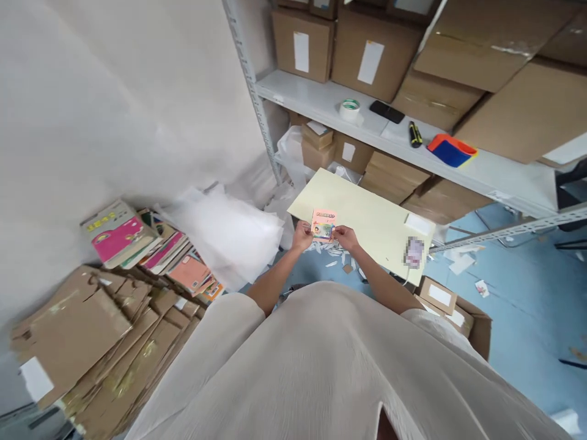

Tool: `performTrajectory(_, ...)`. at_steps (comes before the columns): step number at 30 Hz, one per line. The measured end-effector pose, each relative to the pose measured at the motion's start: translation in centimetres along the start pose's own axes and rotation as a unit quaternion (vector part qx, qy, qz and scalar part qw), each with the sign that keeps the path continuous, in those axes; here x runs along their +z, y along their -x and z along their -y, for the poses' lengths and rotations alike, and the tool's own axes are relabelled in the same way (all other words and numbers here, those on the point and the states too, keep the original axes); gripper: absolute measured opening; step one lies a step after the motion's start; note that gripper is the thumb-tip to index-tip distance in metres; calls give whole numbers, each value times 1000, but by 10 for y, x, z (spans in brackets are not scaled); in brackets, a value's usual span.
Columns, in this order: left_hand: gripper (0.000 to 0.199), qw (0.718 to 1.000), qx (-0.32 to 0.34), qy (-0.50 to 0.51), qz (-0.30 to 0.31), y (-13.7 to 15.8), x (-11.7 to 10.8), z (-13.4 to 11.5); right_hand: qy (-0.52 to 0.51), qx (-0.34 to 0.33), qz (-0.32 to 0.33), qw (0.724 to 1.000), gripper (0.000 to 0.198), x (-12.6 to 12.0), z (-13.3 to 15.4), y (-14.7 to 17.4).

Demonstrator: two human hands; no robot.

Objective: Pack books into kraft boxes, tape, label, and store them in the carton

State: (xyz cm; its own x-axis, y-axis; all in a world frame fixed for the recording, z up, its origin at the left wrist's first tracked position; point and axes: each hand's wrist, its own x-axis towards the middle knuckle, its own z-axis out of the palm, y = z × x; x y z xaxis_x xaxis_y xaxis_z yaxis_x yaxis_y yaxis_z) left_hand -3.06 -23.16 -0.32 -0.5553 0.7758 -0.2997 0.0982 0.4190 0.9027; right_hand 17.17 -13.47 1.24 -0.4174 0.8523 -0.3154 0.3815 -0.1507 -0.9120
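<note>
A small pink booklet [323, 220] with a colourful picture on its cover is held between my two hands, over the near edge of the pale yellow table [362, 214]. My left hand [302, 236] pinches its lower left edge. On the other side, my right hand [345, 237] grips the lower right edge, fingers closed. The cover faces up toward me, but its printed text is too small to read. To the right on the tabletop lie a white slip [419, 223] and a blurred purple item [414, 252].
A metal shelf [302, 98] with cardboard boxes stands behind the table, holding a tape roll [350, 110], a black phone [387, 112] and a yellow-black marker [415, 134]. Left are stacked books [114, 232], white sheeting [229, 232] and flattened cartons [87, 330]. Paper scraps litter the blue floor [518, 293].
</note>
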Motion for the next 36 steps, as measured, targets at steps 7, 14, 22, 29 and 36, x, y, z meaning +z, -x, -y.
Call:
performTrajectory(7,38,996,12,-42,73,-8,74,-29,-7,34,-64,997,23,-72,-32,3)
performTrajectory(14,36,979,-16,-87,182,-29,111,-33,-11,104,-103,989,17,-99,-53,1)
performTrajectory(22,31,935,-5,-172,310,-77,123,-37,-6,204,-172,964,11,-106,-78,-19)
performTrajectory(29,24,917,-8,-193,349,-137,121,-38,19,255,-212,943,11,-89,-86,-65)
performTrajectory(36,28,897,10,-178,405,-166,135,-32,41,267,-262,927,21,-79,-92,-91)
